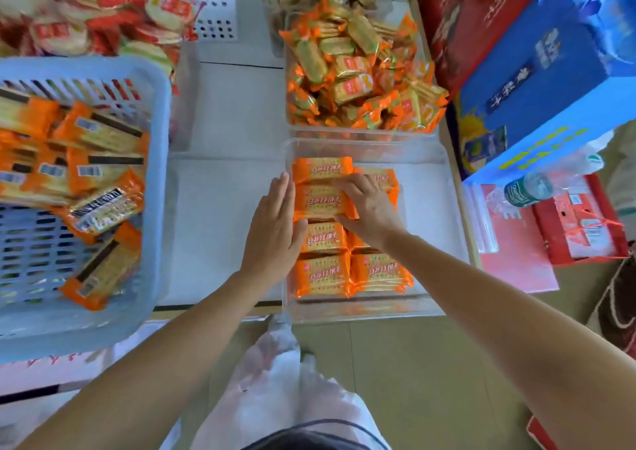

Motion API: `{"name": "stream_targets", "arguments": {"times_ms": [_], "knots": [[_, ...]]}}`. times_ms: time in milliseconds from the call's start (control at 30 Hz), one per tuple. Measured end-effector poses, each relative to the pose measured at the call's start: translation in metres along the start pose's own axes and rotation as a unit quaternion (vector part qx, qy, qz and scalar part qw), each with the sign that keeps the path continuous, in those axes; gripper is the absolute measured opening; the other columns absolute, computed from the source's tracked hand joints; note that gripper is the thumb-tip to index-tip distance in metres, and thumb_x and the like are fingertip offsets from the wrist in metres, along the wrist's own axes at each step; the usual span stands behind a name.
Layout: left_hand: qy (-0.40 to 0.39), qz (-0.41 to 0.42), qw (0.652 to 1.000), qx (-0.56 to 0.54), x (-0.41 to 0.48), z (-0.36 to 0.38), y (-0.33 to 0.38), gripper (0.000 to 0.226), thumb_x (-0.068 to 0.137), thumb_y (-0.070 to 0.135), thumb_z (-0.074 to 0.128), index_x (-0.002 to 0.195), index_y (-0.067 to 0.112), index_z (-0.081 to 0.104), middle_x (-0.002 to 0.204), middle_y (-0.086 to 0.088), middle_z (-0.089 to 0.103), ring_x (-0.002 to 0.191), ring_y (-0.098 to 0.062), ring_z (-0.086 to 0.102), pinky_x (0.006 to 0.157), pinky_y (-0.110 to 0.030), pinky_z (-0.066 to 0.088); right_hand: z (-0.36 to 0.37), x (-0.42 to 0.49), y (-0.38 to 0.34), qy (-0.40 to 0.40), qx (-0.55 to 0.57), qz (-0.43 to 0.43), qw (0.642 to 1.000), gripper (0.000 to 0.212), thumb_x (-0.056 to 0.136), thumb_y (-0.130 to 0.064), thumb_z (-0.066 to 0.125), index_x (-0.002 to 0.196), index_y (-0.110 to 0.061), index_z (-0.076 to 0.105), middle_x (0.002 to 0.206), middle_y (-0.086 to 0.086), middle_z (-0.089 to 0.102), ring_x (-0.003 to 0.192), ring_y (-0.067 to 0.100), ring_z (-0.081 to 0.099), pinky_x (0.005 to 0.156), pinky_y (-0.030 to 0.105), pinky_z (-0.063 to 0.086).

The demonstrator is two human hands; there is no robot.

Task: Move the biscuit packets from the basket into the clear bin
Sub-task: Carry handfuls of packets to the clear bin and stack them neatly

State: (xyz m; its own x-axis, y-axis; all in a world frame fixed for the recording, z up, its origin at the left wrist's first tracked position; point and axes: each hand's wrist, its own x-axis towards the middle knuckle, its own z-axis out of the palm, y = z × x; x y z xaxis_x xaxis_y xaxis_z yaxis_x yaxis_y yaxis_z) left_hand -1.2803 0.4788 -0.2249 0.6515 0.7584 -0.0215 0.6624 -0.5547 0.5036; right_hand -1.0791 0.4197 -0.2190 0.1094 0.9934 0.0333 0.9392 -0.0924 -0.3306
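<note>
A white bench [227, 208] crowded with snack bins, and right in the middle sits the clear bin [430, 174]. Inside it, orange biscuit packets [323, 274] are lined up in two tidy columns along its left side; the right part of the bin floor is bare. Over to the left, the blue basket [161, 181] holds a fair heap of the same packets, so the job looks roughly half done. Both hands are at the bin, gripping nothing. The left hand [275, 222] is flat, fingers straight, against the left side of the rows. The right hand [370, 208] lies spread over a packet, pressing it down.
</note>
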Motion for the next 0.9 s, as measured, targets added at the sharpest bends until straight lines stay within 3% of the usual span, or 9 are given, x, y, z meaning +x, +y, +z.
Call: {"name": "stream_targets", "arguments": {"times_ms": [100,167,400,667,767,833,900], "knots": [[-0.001,0.008,1.0,-0.009,0.0,0.003,-0.002,0.068,0.098,0.052,0.005,0.153,0.013,0.003,0.162,-0.003,-0.002,0.149,-0.016,0.001,0.12,-0.043,0.018,0.007,0.005,0.003,0.006,-0.035,-0.009,0.999,0.064,0.078,-0.03,0.075,0.136,-0.019,0.049,0.147,0.011,0.037,0.133,0.034,0.033,0.105,0.049,0.034],[-0.001,0.007,1.0,-0.016,0.0,0.005,-0.002,0.068,0.098,0.054,0.005,0.153,0.014,0.002,0.162,-0.002,-0.003,0.149,-0.015,0.0,0.12,-0.043,0.017,0.01,0.007,0.006,-0.018,-0.013,-0.023,0.999,0.072,0.082,-0.028,0.071,0.145,-0.018,0.037,0.155,0.009,0.028,0.144,0.03,0.024,0.113,0.049,0.025],[0.001,-0.003,1.0,0.009,0.002,0.011,-0.004,0.066,0.099,0.05,0.016,0.154,0.015,0.002,0.162,0.0,-0.006,0.149,-0.014,-0.003,0.121,-0.039,0.009,0.024,0.007,0.012,-0.072,-0.007,-0.013,0.997,0.073,0.097,-0.032,0.051,0.155,-0.022,0.007,0.163,-0.002,0.002,0.149,0.017,-0.005,0.121,0.042,0.008],[-0.027,-0.025,0.998,0.056,-0.001,0.001,0.004,0.065,0.098,0.049,0.011,0.154,0.017,0.001,0.162,-0.003,-0.006,0.149,-0.02,0.0,0.121,-0.042,0.016,0.003,0.007,-0.003,-0.088,0.008,0.006,0.996,0.093,0.085,-0.022,0.067,0.155,-0.022,0.007,0.162,0.004,-0.004,0.148,0.025,-0.013,0.118,0.046,-0.006],[-0.022,-0.01,0.998,0.057,-0.011,-0.013,0.017,0.061,0.101,0.039,0.03,0.153,0.015,0.01,0.162,-0.006,0.003,0.149,-0.024,0.008,0.12,-0.041,0.017,-0.017,0.0,-0.019,-0.052,0.038,0.009,0.998,0.081,0.088,-0.022,0.065,0.153,-0.02,0.018,0.162,0.006,0.004,0.149,0.025,-0.001,0.116,0.042,0.001],[0.005,0.008,0.999,0.03,-0.022,-0.027,0.03,0.055,0.1,0.032,0.04,0.15,0.016,0.024,0.159,-0.007,0.02,0.143,-0.024,0.027,0.114,-0.038,0.027,-0.036,-0.007,-0.033,-0.011,0.102,0.004,0.995,0.064,0.091,-0.019,0.062,0.148,-0.018,0.033,0.155,0.005,0.028,0.142,0.024,0.028,0.113,0.041,0.022],[0.046,0.038,0.998,-0.005,-0.037,-0.045,0.043,0.046,0.098,0.025,0.046,0.142,0.015,0.038,0.15,-0.006,0.038,0.129,-0.023,0.046,0.103,-0.034,0.04,-0.054,-0.013,-0.049,0.053,0.166,-0.002,0.985,0.044,0.091,-0.013,0.059,0.135,-0.017,0.052,0.133,0.0,0.053,0.113,0.016,0.056,0.093,0.033,0.046]]}}
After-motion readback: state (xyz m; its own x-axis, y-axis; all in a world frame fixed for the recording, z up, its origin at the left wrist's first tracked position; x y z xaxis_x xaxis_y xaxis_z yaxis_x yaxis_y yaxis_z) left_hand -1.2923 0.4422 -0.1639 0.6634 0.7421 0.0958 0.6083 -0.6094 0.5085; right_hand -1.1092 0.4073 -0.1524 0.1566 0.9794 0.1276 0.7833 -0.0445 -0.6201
